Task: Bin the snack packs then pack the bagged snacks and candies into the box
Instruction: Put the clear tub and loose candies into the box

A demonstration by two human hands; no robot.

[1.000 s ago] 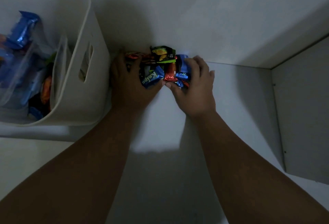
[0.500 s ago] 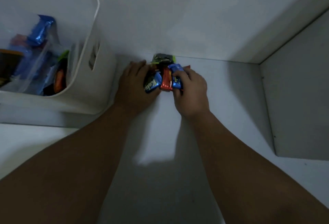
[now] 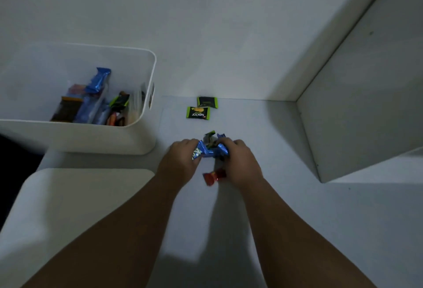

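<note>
My left hand (image 3: pixel 180 162) and my right hand (image 3: pixel 242 164) are pressed together around a bunch of snack packs (image 3: pixel 209 149), blue and green wrappers showing between the fingers. A red pack (image 3: pixel 214 176) hangs or lies just below my right hand. Two black-and-green packs lie on the white shelf behind: one (image 3: pixel 198 112) with its label up, another (image 3: pixel 207 102) against the back wall. The white bin (image 3: pixel 146 134) stands to the left, holding several bagged and loose snacks (image 3: pixel 96 100).
A second white container's rim (image 3: pixel 68 187) sits in front of the bin at lower left. A white side panel (image 3: pixel 357 116) closes the shelf on the right. The back wall is right behind the two packs.
Both hands have pulled back toward me with the bunch of packs. Two black-and-green packs stayed behind by the wall, and a red pack has slipped below my right hand.
</note>
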